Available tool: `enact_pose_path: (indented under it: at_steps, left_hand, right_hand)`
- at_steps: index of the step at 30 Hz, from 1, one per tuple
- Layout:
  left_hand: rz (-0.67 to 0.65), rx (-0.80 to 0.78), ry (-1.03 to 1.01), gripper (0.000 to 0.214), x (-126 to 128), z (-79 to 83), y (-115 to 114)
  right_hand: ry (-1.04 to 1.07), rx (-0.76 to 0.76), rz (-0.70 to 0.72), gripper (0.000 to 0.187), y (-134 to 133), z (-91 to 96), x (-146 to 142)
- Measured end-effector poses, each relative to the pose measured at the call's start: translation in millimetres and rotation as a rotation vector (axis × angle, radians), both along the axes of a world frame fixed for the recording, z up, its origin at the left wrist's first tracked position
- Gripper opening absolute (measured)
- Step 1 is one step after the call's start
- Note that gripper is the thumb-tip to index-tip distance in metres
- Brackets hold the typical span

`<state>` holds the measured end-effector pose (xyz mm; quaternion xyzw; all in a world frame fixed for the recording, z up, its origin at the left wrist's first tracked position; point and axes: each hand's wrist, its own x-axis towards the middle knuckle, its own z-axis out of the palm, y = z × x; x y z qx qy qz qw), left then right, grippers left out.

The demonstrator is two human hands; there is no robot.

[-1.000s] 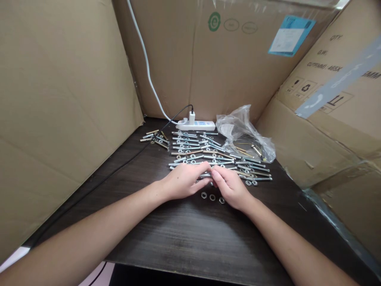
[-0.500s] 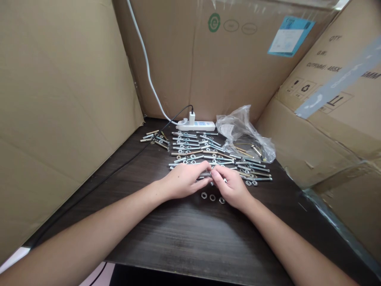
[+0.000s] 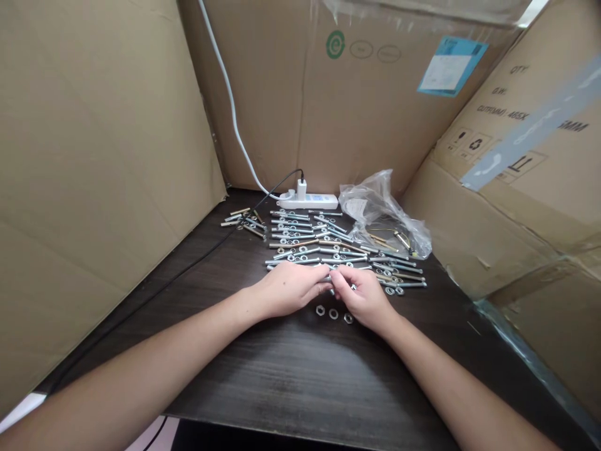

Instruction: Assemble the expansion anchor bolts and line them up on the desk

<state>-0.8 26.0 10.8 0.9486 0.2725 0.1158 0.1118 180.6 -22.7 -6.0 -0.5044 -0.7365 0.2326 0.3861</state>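
Left hand (image 3: 286, 289) grip closed round a bolt (image 3: 327, 279), held level just over the counter (image 3: 291, 376). Right hand (image 3: 361, 294) pinches the bolt's 3 o'clock end, fingertips bunched; nut or washer under them, cannot tell. Three loose nuts (image 3: 333, 313) lie at 6 o'clock of the hands, rows of bolts (image 3: 305, 241) at 12. Step reads as fitting hardware onto the shank; next calls for fine fingertip turning, bolt steady.

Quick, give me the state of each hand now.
Left hand: closed on one end of a bolt.
Right hand: closed, pinching the same bolt's other end.
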Motion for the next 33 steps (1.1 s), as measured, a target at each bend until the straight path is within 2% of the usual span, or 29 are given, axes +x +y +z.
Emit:
enact_pose_path:
  at_steps: [3,7,12,16,19,22,24,28,30,33]
  left_hand:
    - [0.034,0.017,-0.024,0.014,-0.8,1.7,-0.2]
    - [0.037,0.015,-0.051,0.010,-0.4,4.1,-0.7]
    - [0.043,-0.025,-0.072,0.009,1.3,2.1,-0.7]
    - [0.085,-0.029,-0.091,0.016,0.8,-0.2,0.5]
    - [0.088,-0.009,-0.105,0.020,0.0,-0.1,0.4]
    - [0.070,-0.007,-0.094,0.018,-0.7,0.9,-0.4]
    - [0.056,-0.009,-0.092,0.017,-1.1,1.4,-0.8]
    - [0.070,0.003,-0.115,0.017,-1.9,2.6,-0.5]
    - [0.077,0.009,-0.122,0.016,-2.3,3.3,-0.2]
    - [0.068,0.012,-0.113,0.016,-2.8,3.9,0.7]
  right_hand:
    - [0.038,0.041,-0.007,0.029,-0.2,0.6,-0.1]
    - [-0.019,0.104,-0.031,0.016,-2.2,4.2,-0.3]
    - [-0.005,0.148,-0.080,0.015,-1.3,7.0,3.3]
    - [0.108,0.154,-0.222,0.018,6.5,5.4,13.8]
    - [0.096,0.238,-0.353,0.022,17.4,5.9,31.6]
    - [0.009,0.325,-0.460,0.024,34.0,8.3,62.3]
    - [-0.057,0.320,-0.521,0.028,48.3,9.5,87.3]
    - [-0.493,0.203,-0.606,0.033,79.5,8.1,128.6]
    - [-0.681,0.116,-0.575,0.033,93.2,5.8,139.1]
    - [-0.779,0.035,-0.490,0.030,109.2,2.0,144.1]
